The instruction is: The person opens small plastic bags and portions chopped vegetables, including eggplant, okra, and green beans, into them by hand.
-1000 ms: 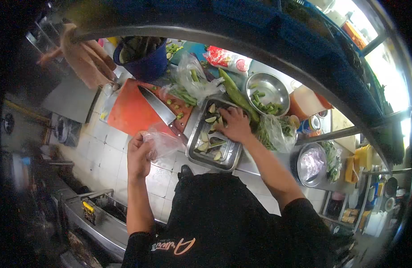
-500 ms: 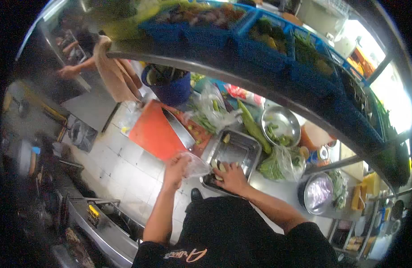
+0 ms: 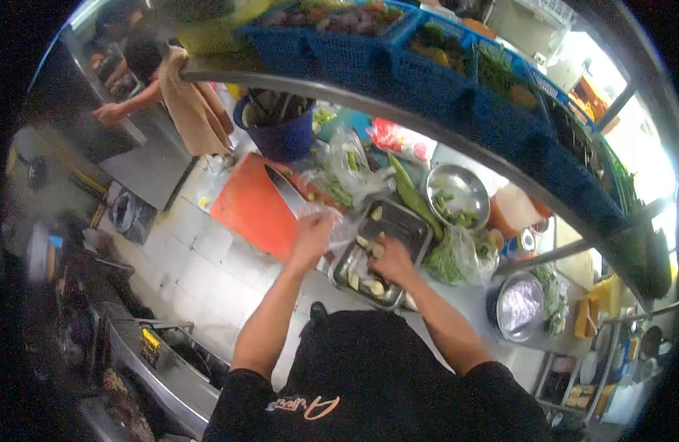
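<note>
My left hand (image 3: 313, 237) is closed on a clear plastic bag (image 3: 343, 230), held beside the left edge of a metal tray (image 3: 425, 247). Inside the tray is my right hand (image 3: 393, 264), its fingers closed around a pale piece of cut vegetable (image 3: 377, 251). More cut vegetable pieces (image 3: 372, 286) lie on the tray bottom near me, and one is at the far end. An orange-red cutting board (image 3: 247, 210) lies to the left, with a broad shiny blade (image 3: 284, 188) along its right side.
Overhead runs a shelf edge (image 3: 339, 98) bearing blue baskets (image 3: 435, 74) of produce. Around the tray are a long green vegetable (image 3: 413, 195), a steel bowl (image 3: 461, 191), bagged greens (image 3: 450, 258) and a blue bucket (image 3: 284, 140). Another person's arm (image 3: 133, 104) is at upper left.
My left hand has moved right and up, bringing the bag over the tray's left edge. My right hand has shifted farther into the tray, and vegetable pieces now show in its near end.
</note>
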The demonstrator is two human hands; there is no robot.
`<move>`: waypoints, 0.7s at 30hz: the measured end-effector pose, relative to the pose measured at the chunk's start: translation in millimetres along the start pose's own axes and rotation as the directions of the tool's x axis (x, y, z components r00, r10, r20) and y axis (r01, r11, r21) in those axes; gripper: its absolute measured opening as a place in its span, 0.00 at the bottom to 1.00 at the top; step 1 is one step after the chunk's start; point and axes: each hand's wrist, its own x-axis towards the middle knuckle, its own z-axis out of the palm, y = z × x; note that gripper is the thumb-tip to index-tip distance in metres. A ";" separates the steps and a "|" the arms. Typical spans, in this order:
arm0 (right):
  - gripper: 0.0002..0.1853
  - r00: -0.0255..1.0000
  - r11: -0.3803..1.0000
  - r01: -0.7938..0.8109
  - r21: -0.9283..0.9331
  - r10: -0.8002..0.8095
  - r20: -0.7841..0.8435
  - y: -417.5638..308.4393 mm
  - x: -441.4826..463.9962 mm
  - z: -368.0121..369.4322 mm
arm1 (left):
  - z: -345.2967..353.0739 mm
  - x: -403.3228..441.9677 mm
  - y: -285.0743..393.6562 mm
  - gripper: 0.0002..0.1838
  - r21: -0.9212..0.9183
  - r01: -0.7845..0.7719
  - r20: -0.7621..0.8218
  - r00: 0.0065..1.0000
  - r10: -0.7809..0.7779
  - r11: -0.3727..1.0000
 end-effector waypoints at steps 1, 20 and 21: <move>0.27 0.993 0.987 0.026 0.159 -0.006 -0.122 5.9 0.7 -6.8 | 1.2 1.2 2.9 0.20 -0.032 0.054 -0.013 0.998 -0.055 0.998; 0.12 0.986 0.451 -0.093 0.888 0.163 0.020 -9.5 -32.3 -27.4 | 77.6 -1.7 -35.1 0.18 0.344 -0.285 0.413 0.902 0.129 0.894; 0.12 0.941 0.891 0.246 0.382 -0.124 -0.316 -13.0 -41.6 -31.2 | 78.7 -9.9 -24.0 0.17 0.302 -0.224 0.372 0.922 0.101 0.927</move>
